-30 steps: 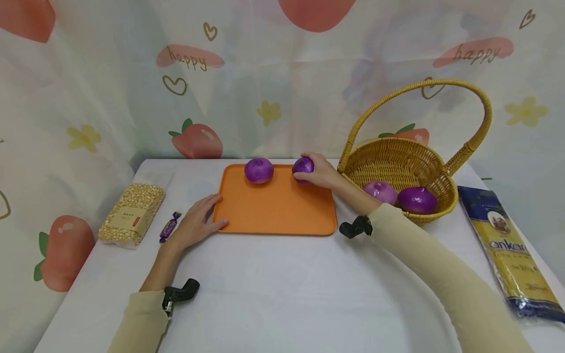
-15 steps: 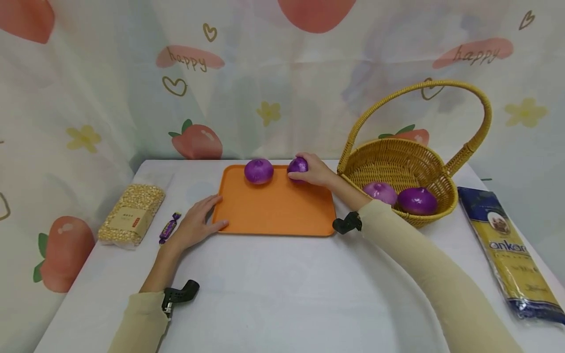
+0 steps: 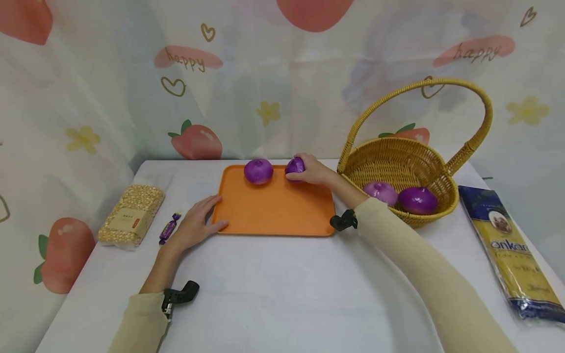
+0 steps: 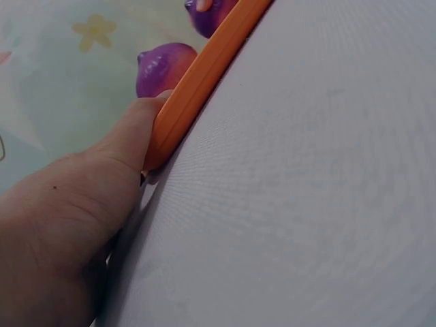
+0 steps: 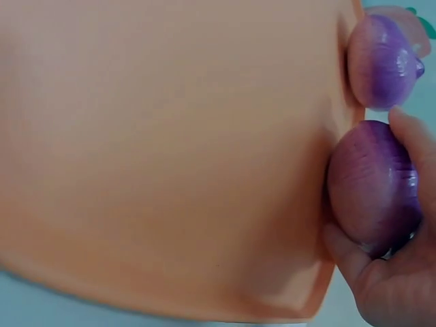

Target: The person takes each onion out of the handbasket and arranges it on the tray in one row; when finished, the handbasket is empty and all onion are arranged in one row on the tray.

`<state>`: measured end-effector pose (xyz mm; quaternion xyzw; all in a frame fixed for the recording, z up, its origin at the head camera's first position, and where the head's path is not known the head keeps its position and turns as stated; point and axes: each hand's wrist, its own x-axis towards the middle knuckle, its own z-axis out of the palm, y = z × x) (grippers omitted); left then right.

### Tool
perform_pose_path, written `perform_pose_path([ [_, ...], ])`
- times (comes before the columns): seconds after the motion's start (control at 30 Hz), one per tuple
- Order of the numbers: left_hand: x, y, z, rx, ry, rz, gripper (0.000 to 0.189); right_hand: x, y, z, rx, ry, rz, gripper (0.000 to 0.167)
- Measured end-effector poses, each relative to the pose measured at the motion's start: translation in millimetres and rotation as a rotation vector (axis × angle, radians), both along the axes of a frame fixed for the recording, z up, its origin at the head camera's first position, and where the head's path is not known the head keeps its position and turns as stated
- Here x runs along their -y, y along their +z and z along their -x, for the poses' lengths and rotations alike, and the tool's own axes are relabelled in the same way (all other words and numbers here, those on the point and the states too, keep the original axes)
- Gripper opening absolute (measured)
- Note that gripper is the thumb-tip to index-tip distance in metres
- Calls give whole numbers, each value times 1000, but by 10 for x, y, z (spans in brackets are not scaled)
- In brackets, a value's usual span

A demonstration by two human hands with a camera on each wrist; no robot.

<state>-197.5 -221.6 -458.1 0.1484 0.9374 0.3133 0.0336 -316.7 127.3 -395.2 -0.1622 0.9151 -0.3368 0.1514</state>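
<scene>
Resting at the near left corner of an orange tray (image 3: pixel 273 215), my left hand (image 3: pixel 198 225) has its fingers extended along the side and its thumb over the rim. In the left wrist view the thumb (image 4: pixel 126 133) lies across the tray edge. My right hand (image 3: pixel 314 170) grips a purple onion (image 3: pixel 294 168) at the tray's far right. The right wrist view shows the thumb and a finger on opposite sides of this onion (image 5: pixel 371 184). Another purple onion (image 3: pixel 258 171) sits just left of it, near the tray's back edge.
A wicker basket (image 3: pixel 393 157) with a tall handle holds a paler onion (image 3: pixel 380 192) and a dark purple onion (image 3: pixel 418 200). To its right lies a blue and gold packet (image 3: pixel 507 250). A bag of yellow grains (image 3: pixel 131 215) and a purple-wrapped candy (image 3: pixel 169 228) lie left.
My right hand has slid the onion a little left along the tray's back, nearer the other onion. The left hand stays at the tray corner.
</scene>
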Motion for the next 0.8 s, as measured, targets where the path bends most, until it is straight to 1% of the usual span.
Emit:
perform_pose_path([
  [0.17, -2, 3, -5, -4, -1, 0, 78, 29, 79, -22, -1, 14, -31, 76],
  [0.3, 4, -13, -1, -18, -6, -1, 78, 44, 99, -4, -6, 22, -56, 75],
  [0.4, 8, -22, 2, -29, -7, 6, 78, 55, 92, 10, 0, 12, -56, 77],
  [0.63, -5, -5, -12, -14, -10, -11, 78, 63, 66, 23, 24, -3, -42, 80],
  [0.8, 1, -6, -12, -19, -8, -4, 78, 60, 57, 15, 32, -11, -31, 81],
])
